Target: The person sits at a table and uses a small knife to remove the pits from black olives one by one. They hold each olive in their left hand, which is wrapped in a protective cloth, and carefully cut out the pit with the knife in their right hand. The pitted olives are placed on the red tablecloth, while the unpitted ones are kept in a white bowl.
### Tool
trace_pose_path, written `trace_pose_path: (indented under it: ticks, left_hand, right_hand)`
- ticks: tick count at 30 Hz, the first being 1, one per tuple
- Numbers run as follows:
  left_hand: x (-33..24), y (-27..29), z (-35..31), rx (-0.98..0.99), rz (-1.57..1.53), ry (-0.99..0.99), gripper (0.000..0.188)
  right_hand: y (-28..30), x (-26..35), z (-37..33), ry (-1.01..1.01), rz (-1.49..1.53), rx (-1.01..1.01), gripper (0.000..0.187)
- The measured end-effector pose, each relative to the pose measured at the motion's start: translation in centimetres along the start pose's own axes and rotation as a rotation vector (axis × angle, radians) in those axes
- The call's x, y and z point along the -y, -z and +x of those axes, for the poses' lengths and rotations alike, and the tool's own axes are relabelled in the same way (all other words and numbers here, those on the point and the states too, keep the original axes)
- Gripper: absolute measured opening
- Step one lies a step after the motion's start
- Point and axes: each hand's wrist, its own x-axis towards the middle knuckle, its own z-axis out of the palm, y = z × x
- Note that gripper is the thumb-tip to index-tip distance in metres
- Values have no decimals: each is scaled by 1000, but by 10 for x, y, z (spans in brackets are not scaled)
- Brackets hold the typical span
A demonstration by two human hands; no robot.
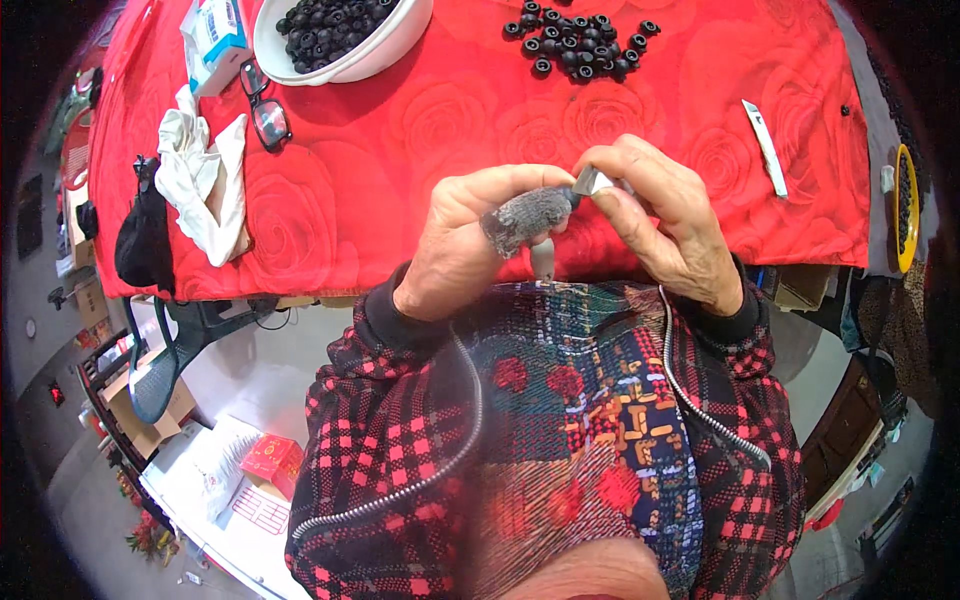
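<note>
While right hand (682,222) pinches metal piece (591,182), white bowl (392,52) holds black parts (325,35).

Beyond the left hand (455,225) and right hand (665,215), open red tablecloth (440,120) leads between a white bowl (372,62) and scattered black pieces (588,46). Eyeglasses (269,120) and white gloves (206,190) obstruct the left; something slim and white (766,150), hard to identify, lies right.

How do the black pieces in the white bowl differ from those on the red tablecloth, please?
The bowl pieces are heaped together; the cloth pieces lie loosely scattered. The bowl pieces look more numerous than the cloth pieces. Both groups are small, black and rounded.
</note>
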Motion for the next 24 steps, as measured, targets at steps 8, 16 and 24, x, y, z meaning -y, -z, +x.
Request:
trace_pose_path:
  ticks: [8, 16, 24]
  left_hand:
    - [3, 4, 4, -23, 0, 14, 27]
    - [2, 7, 11, -107, -47, 112, 24]
    - [4, 8, 10, -121, 9, -16, 30]
  right_hand:
    - [0, -7, 3, -4, -20, 11, 19]
    - [3, -17, 7, 81, 54, 186, 17]
    - [3, -11, 2, -42, 69, -100, 15]
